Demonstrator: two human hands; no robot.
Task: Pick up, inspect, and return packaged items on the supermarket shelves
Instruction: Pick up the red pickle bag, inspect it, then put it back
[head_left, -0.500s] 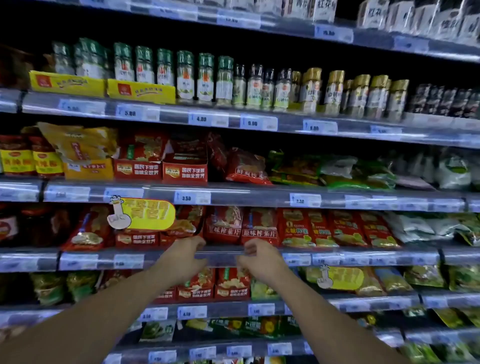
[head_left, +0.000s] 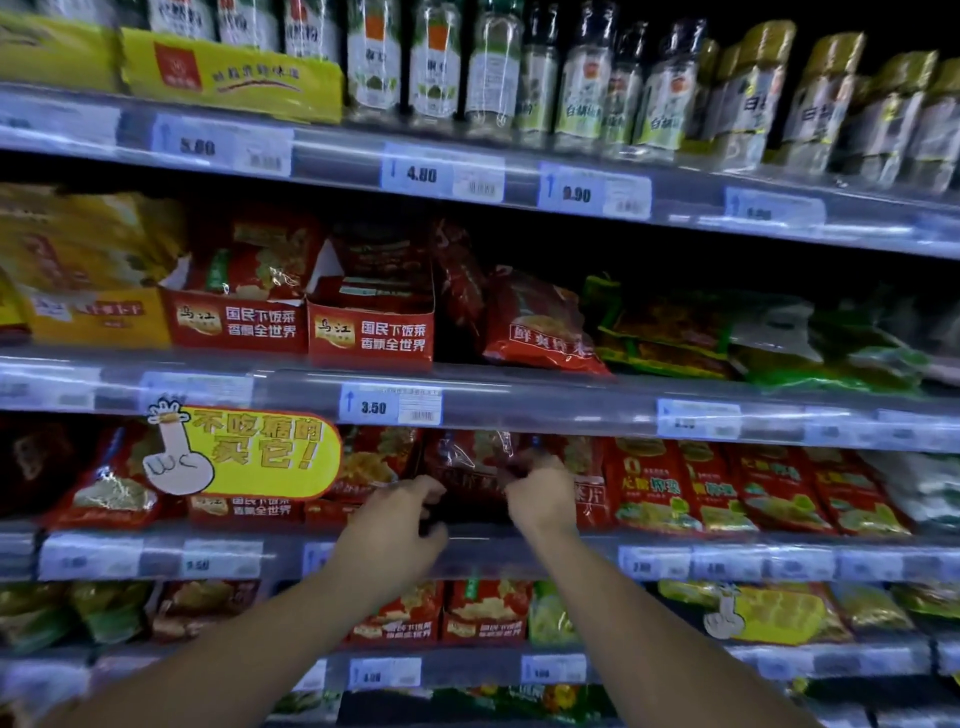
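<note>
A dark red packet (head_left: 470, 465) stands upright on the third shelf (head_left: 519, 553), among other red pickle packets. My right hand (head_left: 540, 496) pinches its right side with curled fingers. My left hand (head_left: 400, 525) is at its lower left corner, fingers curled toward the packet's edge; whether they grip it I cannot tell, since the packet's lower part is in shadow behind both hands.
Red packets (head_left: 675, 488) fill the shelf to the right, and a yellow promo tag (head_left: 249, 452) hangs at the left. Red display boxes (head_left: 369, 322) sit on the shelf above, spice bottles (head_left: 587, 88) higher up. More packets (head_left: 483, 613) lie on the shelf below.
The view has come closer to the shelves. Both hands have moved from the shelf rail up and inward onto the dark red packet.
</note>
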